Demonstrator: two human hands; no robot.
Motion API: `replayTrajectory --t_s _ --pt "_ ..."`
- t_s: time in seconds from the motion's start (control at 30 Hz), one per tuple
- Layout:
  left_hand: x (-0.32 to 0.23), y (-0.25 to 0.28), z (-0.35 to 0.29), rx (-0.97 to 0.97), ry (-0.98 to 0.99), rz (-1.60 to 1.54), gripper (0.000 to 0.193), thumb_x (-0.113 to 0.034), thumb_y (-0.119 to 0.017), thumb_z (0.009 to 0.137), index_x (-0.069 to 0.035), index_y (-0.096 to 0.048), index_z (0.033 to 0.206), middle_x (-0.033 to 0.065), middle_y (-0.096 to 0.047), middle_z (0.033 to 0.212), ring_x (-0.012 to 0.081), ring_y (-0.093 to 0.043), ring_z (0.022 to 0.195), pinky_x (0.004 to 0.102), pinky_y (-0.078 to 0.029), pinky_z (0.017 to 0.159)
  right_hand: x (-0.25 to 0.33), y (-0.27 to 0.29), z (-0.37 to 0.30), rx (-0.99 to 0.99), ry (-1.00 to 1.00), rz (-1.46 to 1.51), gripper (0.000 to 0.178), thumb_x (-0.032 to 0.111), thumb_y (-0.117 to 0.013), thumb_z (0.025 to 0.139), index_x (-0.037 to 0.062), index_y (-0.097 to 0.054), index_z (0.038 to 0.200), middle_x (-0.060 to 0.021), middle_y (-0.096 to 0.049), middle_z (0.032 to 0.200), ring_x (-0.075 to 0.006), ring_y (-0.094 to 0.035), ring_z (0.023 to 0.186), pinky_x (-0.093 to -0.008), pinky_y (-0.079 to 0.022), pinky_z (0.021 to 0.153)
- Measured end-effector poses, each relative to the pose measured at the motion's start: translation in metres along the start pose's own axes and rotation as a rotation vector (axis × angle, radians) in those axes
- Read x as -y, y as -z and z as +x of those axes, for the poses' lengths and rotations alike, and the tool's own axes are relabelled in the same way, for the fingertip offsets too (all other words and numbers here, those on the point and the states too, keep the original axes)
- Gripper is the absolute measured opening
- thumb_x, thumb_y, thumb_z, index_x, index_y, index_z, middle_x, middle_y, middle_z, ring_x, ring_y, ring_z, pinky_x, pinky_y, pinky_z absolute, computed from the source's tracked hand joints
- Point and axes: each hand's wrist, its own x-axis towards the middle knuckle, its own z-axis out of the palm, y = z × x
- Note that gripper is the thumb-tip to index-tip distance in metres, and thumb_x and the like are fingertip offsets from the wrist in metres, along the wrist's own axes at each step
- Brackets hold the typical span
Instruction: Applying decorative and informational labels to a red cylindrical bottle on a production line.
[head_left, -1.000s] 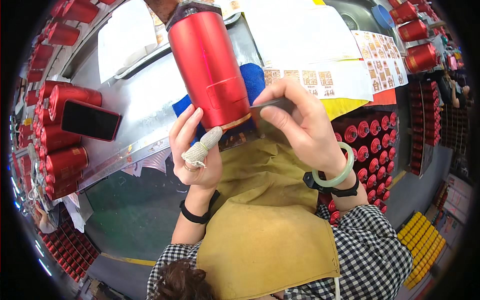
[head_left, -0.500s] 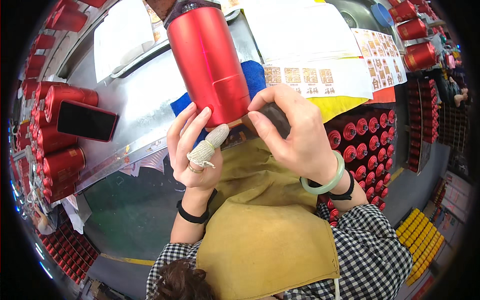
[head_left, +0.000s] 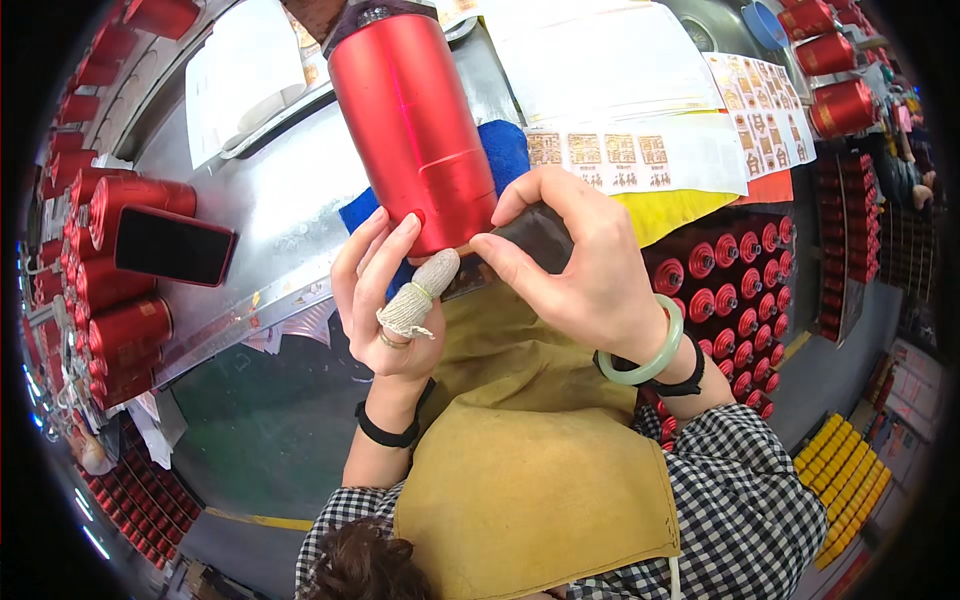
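Observation:
A large glossy red metal canister [head_left: 405, 120] lies on its side in front of me, its far end at a dark fixture. A faint straight-edged outline shows on its surface near my hands. My left hand [head_left: 385, 290] holds the near end from the left, two fingertips on the red side and the thumb by the rim. Pale knitted wrapping [head_left: 415, 300] covers that thumb. My right hand [head_left: 590, 265] has its thumb and forefinger bent round the canister's near right edge; anything small between them is hidden. Blue cloth [head_left: 507, 150] lies under the canister.
Right of the canister lie white paper [head_left: 590, 60] and sheets of gold labels [head_left: 600, 155], over a yellow sheet [head_left: 670, 215]. A black phone [head_left: 172, 245] rests against stacked red canisters [head_left: 125, 330] on the left. Rows of red lids [head_left: 740, 290] stand below right.
My right thumb has slid left along the canister's near edge, towards the wrapped left thumb. The canister has shifted very slightly left. My left hand is almost where it was.

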Motion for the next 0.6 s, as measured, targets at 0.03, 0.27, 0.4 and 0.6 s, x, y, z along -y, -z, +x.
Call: replayTrajectory --t_s 0.03,0.27,0.4,0.6 --pt "-0.0002 0.0001 0.0008 0.004 -0.007 0.007 0.026 0.003 -0.083 0.083 -0.005 -0.074 0.105 0.0143 -0.076 0.116 0.0386 -0.07 0.112 0.0445 -0.059 0.093 -0.0008 -0.0003 -0.0001 -0.001 -0.003 0.002 0.022 0.011 -0.081 0.085 0.001 -0.065 0.096 -0.0146 -0.068 0.091 -0.0334 -0.068 0.082 -0.0402 -0.054 0.073" --pt "-0.004 -0.0003 0.0057 0.029 -0.019 0.047 0.024 0.004 -0.08 0.085 -0.001 -0.073 0.107 0.0152 -0.076 0.116 0.0387 -0.07 0.113 0.0453 -0.058 0.094 -0.0022 0.0026 -0.0009 0.013 -0.072 0.069 0.015 0.01 -0.073 0.093 -0.0014 -0.066 0.098 -0.0167 -0.068 0.092 -0.0344 -0.068 0.086 -0.0399 -0.053 0.078" --pt "-0.0037 0.0002 0.0052 0.036 -0.032 0.071 0.023 0.004 -0.08 0.085 0.0 -0.073 0.107 0.0154 -0.076 0.117 0.0385 -0.07 0.113 0.0455 -0.058 0.094 -0.0021 0.0029 -0.0006 0.018 -0.082 0.081 0.013 0.01 -0.068 0.097 -0.0023 -0.066 0.098 -0.0173 -0.068 0.092 -0.0348 -0.068 0.086 -0.0409 -0.053 0.079" --pt "-0.0036 0.0019 0.0046 0.053 -0.034 0.072 0.024 0.004 -0.079 0.085 0.0 -0.073 0.108 0.0151 -0.075 0.119 0.0379 -0.069 0.115 0.0452 -0.057 0.096 -0.0033 0.0019 -0.002 0.012 -0.08 0.093 0.013 0.011 -0.069 0.097 -0.0019 -0.066 0.099 -0.0169 -0.068 0.091 -0.0347 -0.068 0.086 -0.0409 -0.053 0.079"
